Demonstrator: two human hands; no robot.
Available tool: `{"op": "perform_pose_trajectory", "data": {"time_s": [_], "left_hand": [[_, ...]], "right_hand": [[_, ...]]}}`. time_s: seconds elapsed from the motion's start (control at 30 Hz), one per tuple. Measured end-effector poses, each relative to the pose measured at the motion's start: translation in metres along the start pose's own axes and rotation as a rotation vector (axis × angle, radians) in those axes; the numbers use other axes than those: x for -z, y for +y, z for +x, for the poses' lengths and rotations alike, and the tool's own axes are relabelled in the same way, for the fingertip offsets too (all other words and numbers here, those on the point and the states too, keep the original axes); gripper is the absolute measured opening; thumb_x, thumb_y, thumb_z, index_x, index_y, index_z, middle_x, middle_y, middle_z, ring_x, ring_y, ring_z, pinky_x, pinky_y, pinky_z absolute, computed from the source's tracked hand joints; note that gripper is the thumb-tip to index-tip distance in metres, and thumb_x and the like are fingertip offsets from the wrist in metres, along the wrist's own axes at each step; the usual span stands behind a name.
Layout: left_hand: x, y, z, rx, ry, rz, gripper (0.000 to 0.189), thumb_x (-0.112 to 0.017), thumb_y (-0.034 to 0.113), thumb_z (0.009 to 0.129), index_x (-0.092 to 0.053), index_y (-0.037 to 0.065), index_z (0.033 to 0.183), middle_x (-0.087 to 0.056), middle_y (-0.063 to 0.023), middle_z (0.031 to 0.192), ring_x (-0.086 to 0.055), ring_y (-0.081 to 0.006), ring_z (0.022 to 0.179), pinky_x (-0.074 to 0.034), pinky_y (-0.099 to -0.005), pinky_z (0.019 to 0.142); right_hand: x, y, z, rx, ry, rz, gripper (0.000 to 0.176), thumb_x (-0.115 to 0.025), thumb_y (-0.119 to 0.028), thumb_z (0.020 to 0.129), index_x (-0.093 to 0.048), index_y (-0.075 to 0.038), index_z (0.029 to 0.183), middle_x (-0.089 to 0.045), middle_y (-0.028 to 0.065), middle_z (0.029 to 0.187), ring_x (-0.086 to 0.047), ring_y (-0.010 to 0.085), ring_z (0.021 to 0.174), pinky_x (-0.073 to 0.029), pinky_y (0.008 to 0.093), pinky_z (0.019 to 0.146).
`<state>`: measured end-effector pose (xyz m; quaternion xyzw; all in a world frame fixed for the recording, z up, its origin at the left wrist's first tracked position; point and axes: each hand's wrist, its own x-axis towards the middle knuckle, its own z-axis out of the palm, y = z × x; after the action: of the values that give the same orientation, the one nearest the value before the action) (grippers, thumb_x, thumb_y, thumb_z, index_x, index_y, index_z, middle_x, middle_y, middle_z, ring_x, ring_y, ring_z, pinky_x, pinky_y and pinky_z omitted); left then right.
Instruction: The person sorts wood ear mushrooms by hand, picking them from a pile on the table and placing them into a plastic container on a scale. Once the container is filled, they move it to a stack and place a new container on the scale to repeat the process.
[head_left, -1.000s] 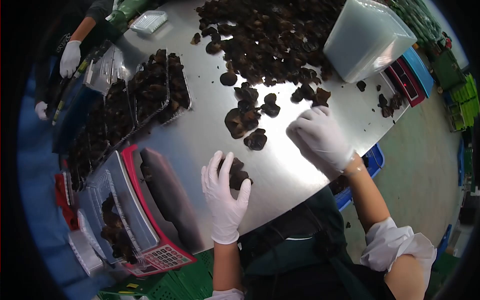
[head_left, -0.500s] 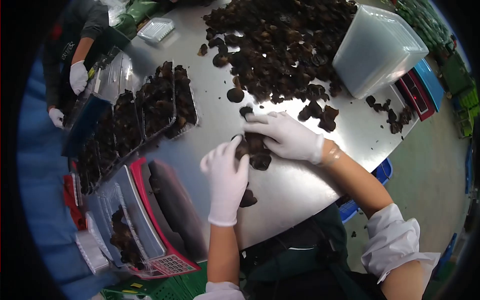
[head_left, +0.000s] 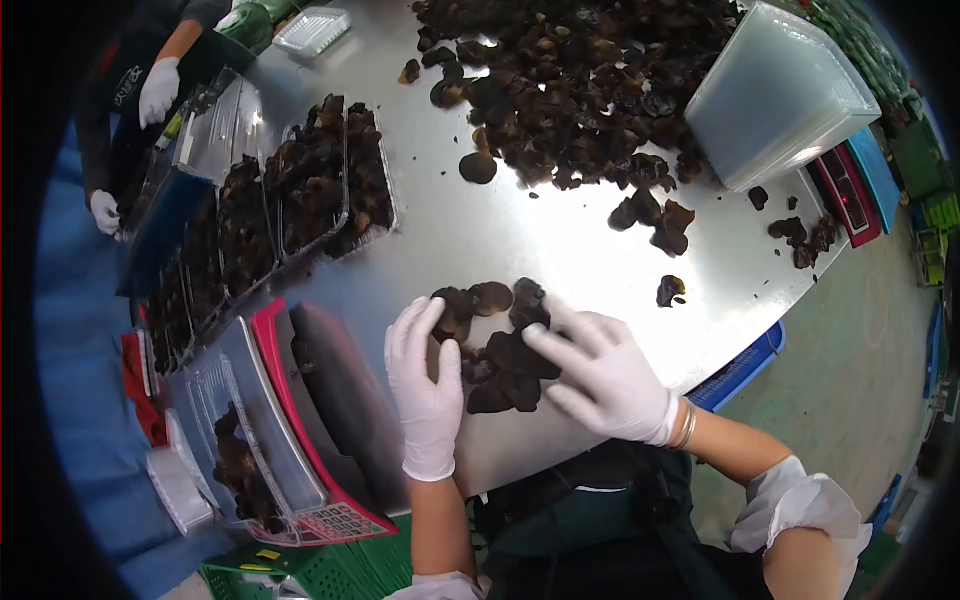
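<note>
A small heap of dark wood-ear mushrooms [head_left: 500,350] lies near the front edge of the steel table [head_left: 460,230]. My left hand [head_left: 425,385], in a white glove, rests flat against the heap's left side with fingers spread. On the heap's right side, my gloved right hand [head_left: 600,375] lies with fingers apart and touching the mushrooms. Neither hand grips anything. A large pile of the same mushrooms [head_left: 575,80] covers the far part of the table.
A red scale [head_left: 310,420] with a clear tray [head_left: 245,440] holding some mushrooms stands at my left. Filled trays [head_left: 300,190] line the table's left side. A stack of empty clear trays [head_left: 775,95] and a second scale [head_left: 850,190] are at right. Another person's gloved hands [head_left: 160,90] work far left.
Both hands have drawn a clump of mushrooms from mid-table back toward the front edge, now cupping it from either side.
</note>
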<state>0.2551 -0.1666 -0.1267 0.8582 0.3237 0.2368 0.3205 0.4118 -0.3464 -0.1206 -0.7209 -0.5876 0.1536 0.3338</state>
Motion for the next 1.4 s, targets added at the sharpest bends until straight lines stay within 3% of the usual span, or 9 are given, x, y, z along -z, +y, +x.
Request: {"op": "perform_pose_trajectory", "data": {"time_s": [0.17, 0.3, 0.43, 0.63, 0.83, 0.97, 1.23, 1.37, 1.4], "left_hand": [[-0.002, -0.006, -0.005, 0.04, 0.132, -0.142, 0.036, -0.058, 0.004, 0.093, -0.065, 0.005, 0.129, -0.061, -0.0157, 0.132, -0.056, -0.0316, 0.126, -0.041, -0.0415, 0.111], [-0.005, -0.007, -0.006, 0.05, 0.174, -0.2, 0.032, -0.055, 0.007, 0.097, -0.066, 0.002, 0.127, -0.062, -0.0157, 0.132, -0.056, -0.03, 0.126, -0.041, -0.0404, 0.111], [-0.005, -0.013, -0.007, 0.054, 0.189, -0.213, 0.03, -0.054, 0.01, 0.099, -0.067, -0.001, 0.124, -0.063, -0.0163, 0.13, -0.058, -0.029, 0.125, -0.041, -0.04, 0.111], [-0.004, -0.009, -0.008, 0.043, 0.159, -0.158, 0.032, -0.054, 0.004, 0.096, -0.067, 0.002, 0.126, -0.062, -0.016, 0.131, -0.057, -0.0293, 0.126, -0.042, -0.04, 0.11], [-0.007, -0.005, -0.008, 0.073, 0.128, -0.223, 0.033, -0.056, 0.004, 0.095, -0.066, 0.004, 0.126, -0.06, -0.0152, 0.134, -0.054, -0.0293, 0.128, -0.039, -0.0397, 0.113], [-0.006, -0.008, -0.008, 0.066, 0.123, -0.172, 0.032, -0.058, 0.005, 0.095, -0.066, 0.005, 0.125, -0.061, -0.0149, 0.133, -0.054, -0.03, 0.127, -0.039, -0.0406, 0.112], [-0.004, -0.003, -0.005, 0.06, 0.127, -0.12, 0.032, -0.056, 0.003, 0.095, -0.067, 0.001, 0.125, -0.063, -0.0151, 0.132, -0.057, -0.0282, 0.126, -0.04, -0.0384, 0.112], [-0.004, -0.004, -0.007, 0.052, 0.122, -0.106, 0.031, -0.059, 0.005, 0.095, -0.067, 0.003, 0.125, -0.063, -0.0145, 0.132, -0.057, -0.0281, 0.127, -0.04, -0.0383, 0.112], [-0.004, -0.002, -0.007, 0.054, 0.123, -0.107, 0.032, -0.059, 0.005, 0.095, -0.067, 0.003, 0.126, -0.063, -0.0143, 0.132, -0.057, -0.028, 0.127, -0.04, -0.0382, 0.112]], "right_hand": [[0.013, 0.022, -0.004, -0.219, 0.3, -0.189, 0.064, -0.07, -0.022, 0.083, -0.053, -0.007, 0.143, -0.037, 0.0241, 0.156, -0.042, 0.0424, 0.132, -0.031, 0.0499, 0.113], [-0.013, -0.003, 0.011, -0.182, 0.088, -0.112, 0.068, -0.066, -0.026, 0.091, -0.042, -0.005, 0.151, -0.034, 0.0335, 0.153, -0.032, 0.0505, 0.142, -0.024, 0.0562, 0.12], [-0.03, -0.025, 0.018, 0.138, 0.015, 0.079, 0.056, -0.065, -0.022, 0.092, -0.051, -0.007, 0.144, -0.042, 0.0292, 0.148, -0.043, 0.0468, 0.136, -0.034, 0.0544, 0.115], [0.017, 0.036, 0.014, -0.167, 0.476, 0.104, 0.033, -0.058, -0.003, 0.088, -0.065, -0.005, 0.121, -0.065, 0.0161, 0.119, -0.058, 0.0342, 0.11, -0.046, 0.0448, 0.098], [-0.009, 0.014, 0.039, -0.003, 0.247, 0.02, 0.025, -0.067, -0.016, 0.088, -0.068, -0.009, 0.112, -0.066, 0.0104, 0.092, -0.061, 0.0301, 0.09, -0.048, 0.0411, 0.084], [-0.025, -0.009, 0.058, -0.089, 0.101, -0.133, 0.037, -0.073, -0.035, 0.086, -0.068, -0.01, 0.114, -0.062, 0.0104, 0.1, -0.06, 0.0283, 0.096, -0.046, 0.0408, 0.088], [-0.019, 0.014, 0.058, 0.051, 0.135, 0.238, 0.016, -0.071, -0.018, 0.086, -0.065, -0.007, 0.095, -0.063, 0.0103, 0.095, -0.059, 0.029, 0.094, -0.047, 0.0406, 0.088], [0.023, -0.002, 0.01, -0.472, 0.364, 1.193, 0.011, -0.064, -0.007, 0.098, -0.064, -0.002, 0.107, -0.066, 0.0022, 0.1, -0.062, 0.0095, 0.09, -0.052, 0.0266, 0.082], [0.042, 0.001, -0.004, -0.465, 0.483, 0.653, 0.013, -0.064, -0.007, 0.097, -0.064, -0.002, 0.109, -0.066, 0.004, 0.103, -0.062, 0.0102, 0.086, -0.053, 0.0257, 0.076]]}}
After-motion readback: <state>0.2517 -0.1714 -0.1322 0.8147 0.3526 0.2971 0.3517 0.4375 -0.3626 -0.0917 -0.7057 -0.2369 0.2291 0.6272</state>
